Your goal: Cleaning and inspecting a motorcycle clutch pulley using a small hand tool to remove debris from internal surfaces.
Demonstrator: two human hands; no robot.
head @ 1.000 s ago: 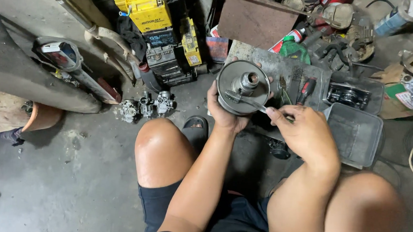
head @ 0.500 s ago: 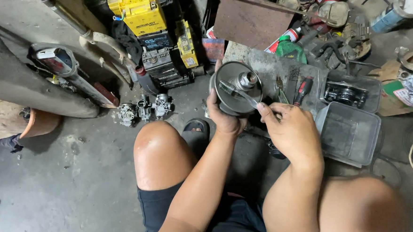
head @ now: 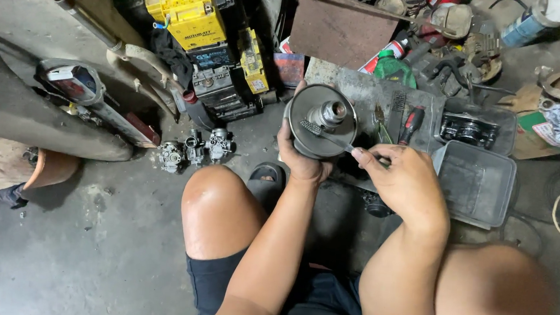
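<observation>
The person sat on the floor (head: 96, 256) with both knees up. The left hand (head: 302, 159) was wrapped around the rim of a round metal pulley (head: 323, 120), gripping it tight from below, at about 6 o'clock on the disc. The pulley was held up in the air, above a flat metal plate (head: 366, 92). Its round face was turned up toward the camera, and the shiny hub in the middle pointed the same way.

The right hand (head: 403, 183) had its fingers pinched shut on the handle of a small brush (head: 326, 135) (a thin one, like a toothbrush). The brush ran long from about 4 o'clock, at the hand, to about 10 o'clock. Its bristle end lay on the pulley face, just beside the hub.

At 3 o'clock from the pulley a red-handled tool (head: 411, 123) lay on the plate. A grey tray (head: 476, 184) sat near the right hand, at about 3 o'clock. Three small carburettors (head: 194, 150) stood on the floor at 9 o'clock, and a yellow box (head: 191, 15) was at 11 o'clock.
</observation>
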